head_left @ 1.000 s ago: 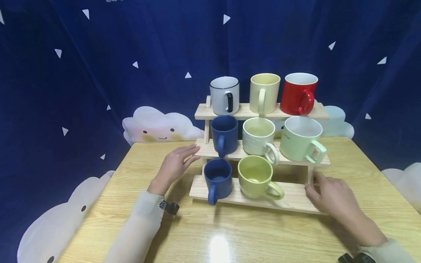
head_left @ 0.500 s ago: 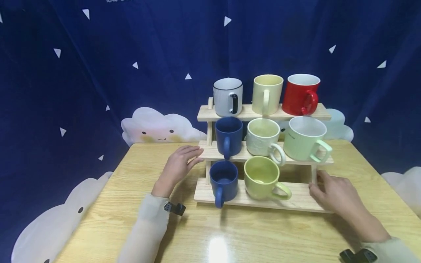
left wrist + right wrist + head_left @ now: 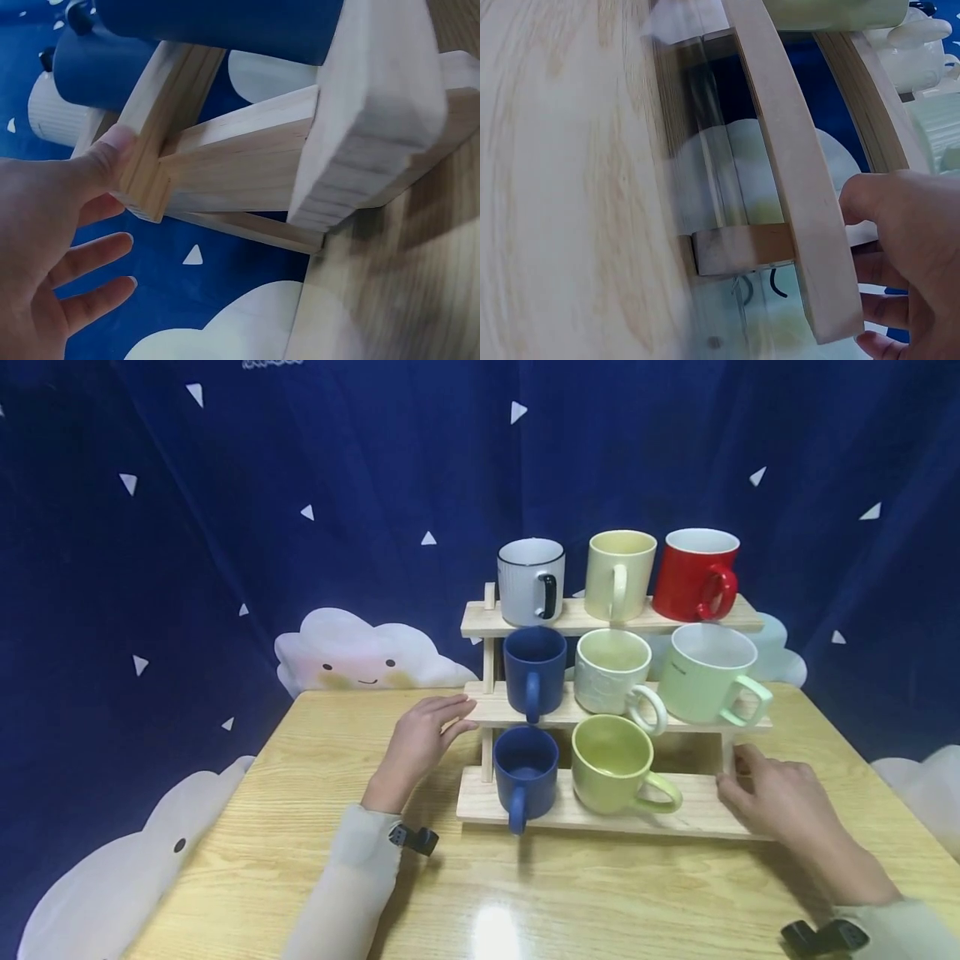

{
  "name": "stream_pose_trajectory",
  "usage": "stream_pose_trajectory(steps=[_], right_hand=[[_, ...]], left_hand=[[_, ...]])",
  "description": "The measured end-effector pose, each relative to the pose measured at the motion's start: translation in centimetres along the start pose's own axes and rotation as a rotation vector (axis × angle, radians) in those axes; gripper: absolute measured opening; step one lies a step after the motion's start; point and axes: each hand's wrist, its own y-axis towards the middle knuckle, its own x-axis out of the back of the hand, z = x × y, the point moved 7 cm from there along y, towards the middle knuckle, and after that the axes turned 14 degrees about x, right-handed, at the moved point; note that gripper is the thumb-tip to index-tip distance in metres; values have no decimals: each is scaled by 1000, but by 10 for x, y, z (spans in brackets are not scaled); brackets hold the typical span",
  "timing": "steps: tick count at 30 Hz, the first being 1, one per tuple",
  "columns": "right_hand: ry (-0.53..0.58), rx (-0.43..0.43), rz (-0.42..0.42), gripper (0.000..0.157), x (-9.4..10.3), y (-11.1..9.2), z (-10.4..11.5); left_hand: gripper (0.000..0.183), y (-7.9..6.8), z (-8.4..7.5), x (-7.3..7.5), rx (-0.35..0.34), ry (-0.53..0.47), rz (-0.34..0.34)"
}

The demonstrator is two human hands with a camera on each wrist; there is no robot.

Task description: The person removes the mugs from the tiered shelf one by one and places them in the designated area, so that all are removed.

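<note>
A three-tier wooden display rack (image 3: pixel 697 802) holds mugs in three rows. At its left end, my left hand (image 3: pixel 420 743) takes the tip of the middle shelf between thumb and index finger; in the left wrist view the other fingers spread free beside the board. My right hand (image 3: pixel 787 802) grips the rack's right end low down, by the upright above the bottom shelf, fingertips partly hidden. Nearest the left hand are two blue mugs (image 3: pixel 535 668), one above the other. The pale green mug (image 3: pixel 701 681) stands above the right hand.
A white mug (image 3: pixel 525 585), a cream mug (image 3: pixel 622 577) and a red mug (image 3: pixel 686 577) stand on top. A white embossed mug (image 3: pixel 609 677) is mid-shelf; a yellow-green mug (image 3: pixel 607 777) sits below. A blue curtain (image 3: pixel 375 468) hangs behind the wooden table (image 3: pixel 315 760).
The rack has shifted to the right across the table with all its mugs, both hands staying at its ends and moving along with it. The mugs keep their places on the shelves.
</note>
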Motion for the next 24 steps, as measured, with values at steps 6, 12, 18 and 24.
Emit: stream_pose_trajectory(steps=[6,12,18,24], right_hand=[[-23,18,-23,34,3,3,-1],[-53,31,-62,33,6,2,4],[-59,42,-82,29,6,0,13],[-118,81,-88,23,19,-4,24]], left_hand=[[36,1,0,-4,26,-16,-2],[37,2,1,-7,27,-46,-10],[37,-2,6,-7,49,-63,-10],[37,-1,5,-7,45,-68,-6]])
